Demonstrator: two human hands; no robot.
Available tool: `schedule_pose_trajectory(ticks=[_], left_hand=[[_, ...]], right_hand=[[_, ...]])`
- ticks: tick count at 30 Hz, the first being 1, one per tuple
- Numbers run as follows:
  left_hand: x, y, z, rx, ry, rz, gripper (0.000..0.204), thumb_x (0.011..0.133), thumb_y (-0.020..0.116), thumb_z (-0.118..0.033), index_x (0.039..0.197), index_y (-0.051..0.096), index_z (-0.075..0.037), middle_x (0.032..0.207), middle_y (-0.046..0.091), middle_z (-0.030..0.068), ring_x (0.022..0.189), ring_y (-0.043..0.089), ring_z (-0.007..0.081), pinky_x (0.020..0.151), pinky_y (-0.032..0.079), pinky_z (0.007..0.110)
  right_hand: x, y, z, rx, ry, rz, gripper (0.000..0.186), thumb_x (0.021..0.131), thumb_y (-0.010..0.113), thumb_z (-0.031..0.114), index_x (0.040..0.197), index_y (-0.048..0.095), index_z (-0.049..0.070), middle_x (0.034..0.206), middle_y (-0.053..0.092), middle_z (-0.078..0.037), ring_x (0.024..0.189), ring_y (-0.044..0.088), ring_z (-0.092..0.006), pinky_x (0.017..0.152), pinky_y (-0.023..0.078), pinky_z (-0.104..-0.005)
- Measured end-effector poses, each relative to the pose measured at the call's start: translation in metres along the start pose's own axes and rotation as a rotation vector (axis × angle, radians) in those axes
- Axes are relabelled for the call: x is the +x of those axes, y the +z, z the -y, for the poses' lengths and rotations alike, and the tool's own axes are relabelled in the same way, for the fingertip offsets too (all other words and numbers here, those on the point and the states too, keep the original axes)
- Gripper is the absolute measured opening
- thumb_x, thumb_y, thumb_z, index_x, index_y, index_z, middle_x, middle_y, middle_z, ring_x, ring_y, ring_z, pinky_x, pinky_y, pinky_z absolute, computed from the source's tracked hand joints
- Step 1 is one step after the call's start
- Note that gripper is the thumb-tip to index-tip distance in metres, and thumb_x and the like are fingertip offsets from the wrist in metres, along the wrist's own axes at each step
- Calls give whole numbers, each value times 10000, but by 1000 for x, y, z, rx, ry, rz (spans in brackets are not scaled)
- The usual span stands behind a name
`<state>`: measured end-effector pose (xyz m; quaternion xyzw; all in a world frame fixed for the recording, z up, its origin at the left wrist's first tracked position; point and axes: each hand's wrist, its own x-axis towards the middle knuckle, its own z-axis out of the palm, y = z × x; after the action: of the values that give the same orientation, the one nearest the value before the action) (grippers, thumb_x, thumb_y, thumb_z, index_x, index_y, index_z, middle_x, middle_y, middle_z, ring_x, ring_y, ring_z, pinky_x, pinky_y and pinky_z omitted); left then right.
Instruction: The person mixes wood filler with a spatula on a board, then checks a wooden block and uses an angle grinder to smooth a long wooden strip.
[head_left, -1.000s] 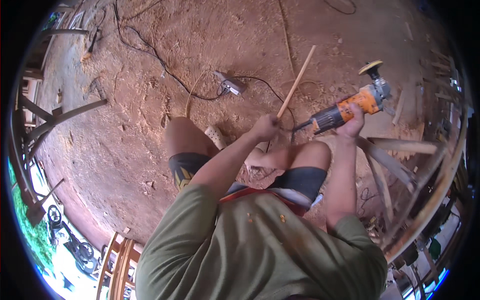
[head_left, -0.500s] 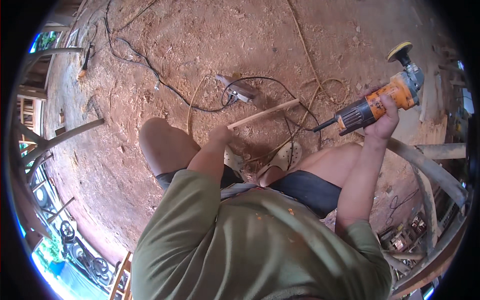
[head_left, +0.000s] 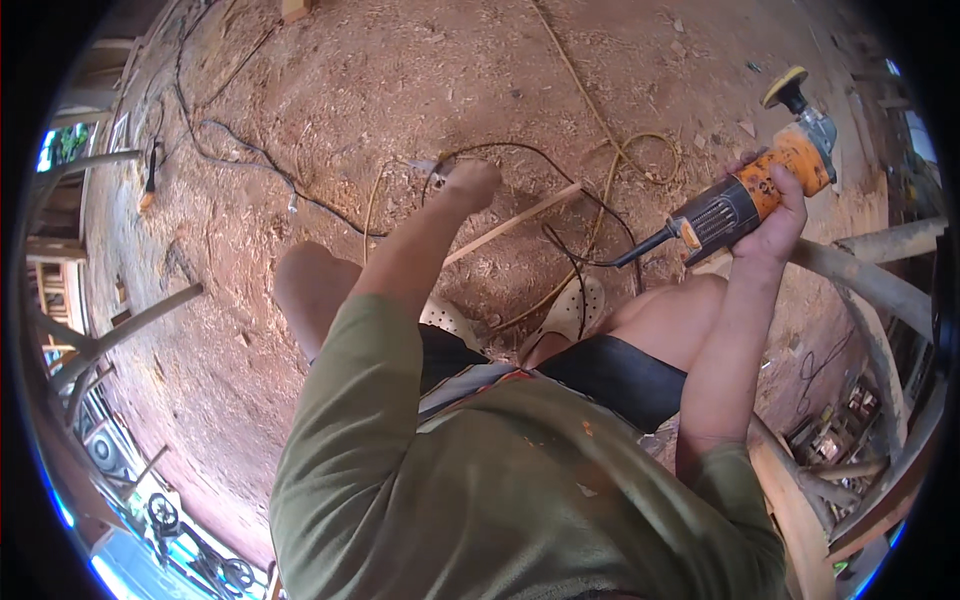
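Note:
My right hand (head_left: 772,222) is wrapped round an orange and dark grey angle grinder (head_left: 745,200) fitted with a round yellow-rimmed pad, held raised on the right with the pad upward. Its black cord runs down from the rear end. My left hand (head_left: 470,185) reaches down to a dark piece (head_left: 428,168) on the ground, partly covered by the hand, where a black cord loops. The fingers look curled under, and what they grip is hidden. Just below this hand, a thin wooden stick (head_left: 515,224) lies slanted in front of my shoes, out of both hands.
Wood shavings cover the dirt floor (head_left: 330,110). A yellowish cord (head_left: 580,85) and a black cord (head_left: 245,150) snake across it. A tool with an orange end (head_left: 149,180) lies far left. Curved wooden legs (head_left: 140,320) stand left, and thicker timbers (head_left: 870,275) right.
My left hand has let go of the wooden stick and moved forward to the dark piece by the cord loop. The right hand still holds the grinder in nearly the same place.

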<state>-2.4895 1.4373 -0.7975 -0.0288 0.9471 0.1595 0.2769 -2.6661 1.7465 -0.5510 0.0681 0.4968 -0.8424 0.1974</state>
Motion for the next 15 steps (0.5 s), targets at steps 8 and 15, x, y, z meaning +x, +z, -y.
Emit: schedule_pose_trajectory(ticks=[8, 15], left_hand=[[57, 4, 0, 98, 189, 117, 149, 860, 616, -148, 882, 742, -73, 953, 732, 159, 888, 723, 303, 790, 563, 444], [6, 61, -55, 26, -104, -653, 153, 860, 622, -194, 826, 732, -94, 996, 681, 130, 940, 675, 301, 795, 519, 433]], right_hand=[[-7, 2, -3, 56, 47, 25, 333, 826, 636, 209, 1056, 566, -20, 889, 646, -173, 785, 659, -327, 744, 563, -474], [6, 3, -5, 84, 92, 34, 346, 832, 642, 222, 1079, 551, -3, 899, 641, -174, 792, 660, -326, 738, 572, -477]])
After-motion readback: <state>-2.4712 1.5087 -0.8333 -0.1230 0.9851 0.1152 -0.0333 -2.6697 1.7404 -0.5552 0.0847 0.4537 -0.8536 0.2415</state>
